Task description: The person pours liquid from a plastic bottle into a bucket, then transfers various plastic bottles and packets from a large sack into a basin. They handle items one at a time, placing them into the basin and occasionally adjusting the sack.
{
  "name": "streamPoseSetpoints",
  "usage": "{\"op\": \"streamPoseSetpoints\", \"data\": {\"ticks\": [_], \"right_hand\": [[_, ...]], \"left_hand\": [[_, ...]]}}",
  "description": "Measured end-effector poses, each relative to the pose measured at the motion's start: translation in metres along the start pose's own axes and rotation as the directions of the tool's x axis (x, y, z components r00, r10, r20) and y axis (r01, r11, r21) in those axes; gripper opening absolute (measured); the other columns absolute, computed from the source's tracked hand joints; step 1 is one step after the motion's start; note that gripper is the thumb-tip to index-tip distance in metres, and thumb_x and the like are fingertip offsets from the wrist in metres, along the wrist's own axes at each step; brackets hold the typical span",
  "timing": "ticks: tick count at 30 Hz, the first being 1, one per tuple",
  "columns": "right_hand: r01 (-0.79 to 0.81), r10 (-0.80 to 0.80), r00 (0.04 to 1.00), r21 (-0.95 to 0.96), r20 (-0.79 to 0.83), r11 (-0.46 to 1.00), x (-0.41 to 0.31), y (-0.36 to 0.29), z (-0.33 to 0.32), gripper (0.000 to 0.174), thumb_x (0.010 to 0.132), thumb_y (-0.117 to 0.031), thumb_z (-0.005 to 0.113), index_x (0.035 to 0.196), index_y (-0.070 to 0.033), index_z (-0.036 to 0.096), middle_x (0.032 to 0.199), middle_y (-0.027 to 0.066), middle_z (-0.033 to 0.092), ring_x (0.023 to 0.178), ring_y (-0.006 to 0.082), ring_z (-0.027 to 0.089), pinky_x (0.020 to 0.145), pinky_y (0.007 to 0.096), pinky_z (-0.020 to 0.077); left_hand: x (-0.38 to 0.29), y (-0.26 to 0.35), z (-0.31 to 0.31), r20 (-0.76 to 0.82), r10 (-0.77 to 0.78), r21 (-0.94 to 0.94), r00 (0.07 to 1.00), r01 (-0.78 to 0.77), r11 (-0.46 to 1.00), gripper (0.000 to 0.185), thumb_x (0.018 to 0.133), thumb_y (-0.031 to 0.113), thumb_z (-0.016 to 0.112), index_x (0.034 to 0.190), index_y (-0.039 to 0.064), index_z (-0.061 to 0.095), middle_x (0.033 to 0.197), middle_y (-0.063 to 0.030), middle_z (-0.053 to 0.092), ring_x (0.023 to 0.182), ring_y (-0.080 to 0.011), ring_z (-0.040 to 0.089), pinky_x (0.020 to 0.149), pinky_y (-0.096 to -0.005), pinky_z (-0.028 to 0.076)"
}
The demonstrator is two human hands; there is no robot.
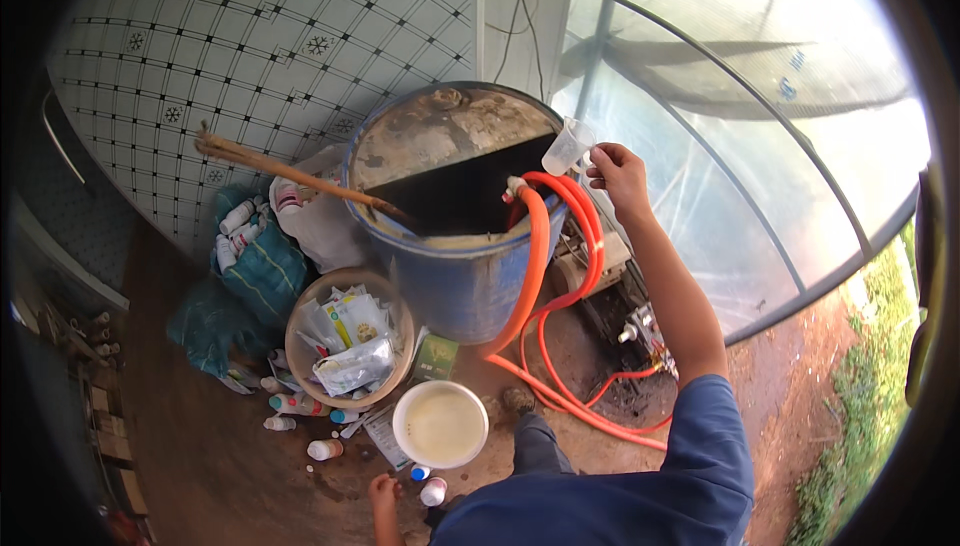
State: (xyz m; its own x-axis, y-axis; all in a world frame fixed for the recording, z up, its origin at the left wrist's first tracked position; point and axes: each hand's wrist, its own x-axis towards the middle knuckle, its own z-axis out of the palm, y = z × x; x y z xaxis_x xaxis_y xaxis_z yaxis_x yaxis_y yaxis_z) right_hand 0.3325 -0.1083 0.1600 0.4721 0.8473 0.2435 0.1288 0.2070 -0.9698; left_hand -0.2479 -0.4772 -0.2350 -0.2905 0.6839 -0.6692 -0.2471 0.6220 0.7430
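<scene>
My right hand (621,177) grips a clear plastic measuring cup (568,147) by its handle. The cup tilts above the right rim of a large blue plastic barrel (457,283), close to an orange hose (534,261) hooked over that rim. A half lid (457,130) covers the barrel's back, and its front opening looks dark inside. A wooden stick (292,175) leans out of the opening to the left. Low in the view, my left hand (384,490) hangs near a white bucket (441,426) of cloudy yellowish liquid; whether its fingers hold anything is unclear.
A round tub (294,321) full of torn packets stands left of the barrel. Several bottles (325,449) lie on the floor by a green box (436,357). Sacks of bottles (262,276) lean at the wall. A motor pump (637,336) and hose coils occupy the right.
</scene>
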Motion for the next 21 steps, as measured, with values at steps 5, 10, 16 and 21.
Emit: {"op": "streamPoseSetpoints", "data": {"ticks": [5, 10, 16, 21], "right_hand": [[-0.012, 0.011, 1.000, -0.152, -0.012, 0.988, 0.194, 0.072, 0.076, 0.020, 0.088, -0.017, 0.064, 0.097, 0.000, 0.067, 0.077, 0.0081, 0.068, 0.064, 0.0139, 0.066, 0.056, 0.0264, 0.0516], [0.104, -0.098, 0.995, -0.301, 0.038, 0.948, 0.302, 0.124, 0.147, 0.021, 0.084, -0.019, 0.066, 0.091, 0.000, 0.069, 0.074, 0.0104, 0.069, 0.062, 0.0170, 0.067, 0.061, 0.0309, 0.0518], [0.101, -0.040, 0.989, -0.447, 0.144, 0.889, 0.354, 0.167, 0.177, 0.023, 0.085, -0.020, 0.066, 0.094, 0.001, 0.068, 0.075, 0.0103, 0.069, 0.060, 0.0154, 0.067, 0.057, 0.0293, 0.0519], [0.163, -0.044, 0.962, -0.440, 0.268, 0.883, 0.370, 0.184, 0.166, 0.027, 0.086, -0.023, 0.065, 0.094, 0.003, 0.068, 0.074, 0.0092, 0.069, 0.059, 0.0148, 0.066, 0.050, 0.0277, 0.0502]], "left_hand": [[-0.051, -0.067, 0.071, -0.035, -0.290, 0.206, 0.956, 0.291, 0.934, 0.023, 0.084, 0.013, 0.062, 0.104, 0.003, 0.056, 0.075, -0.0092, 0.060, 0.059, -0.0178, 0.058, 0.051, -0.0290, 0.049], [-0.075, -0.065, 0.158, -0.016, -0.403, 0.222, 0.915, 0.396, 0.891, 0.035, 0.086, 0.017, 0.063, 0.116, 0.007, 0.048, 0.093, -0.0129, 0.055, 0.074, -0.0223, 0.058, 0.061, -0.0325, 0.050], [-0.078, -0.053, 0.200, -0.072, -0.435, 0.149, 0.898, 0.441, 0.885, 0.051, 0.088, 0.021, 0.064, 0.130, 0.012, 0.038, 0.115, -0.0174, 0.049, 0.091, -0.0277, 0.058, 0.073, -0.0368, 0.051], [-0.106, -0.056, 0.207, -0.008, -0.494, 0.062, 0.869, 0.494, 0.867, 0.064, 0.090, 0.025, 0.065, 0.142, 0.016, 0.030, 0.133, -0.0212, 0.045, 0.106, -0.0322, 0.058, 0.083, -0.0403, 0.053]]}}
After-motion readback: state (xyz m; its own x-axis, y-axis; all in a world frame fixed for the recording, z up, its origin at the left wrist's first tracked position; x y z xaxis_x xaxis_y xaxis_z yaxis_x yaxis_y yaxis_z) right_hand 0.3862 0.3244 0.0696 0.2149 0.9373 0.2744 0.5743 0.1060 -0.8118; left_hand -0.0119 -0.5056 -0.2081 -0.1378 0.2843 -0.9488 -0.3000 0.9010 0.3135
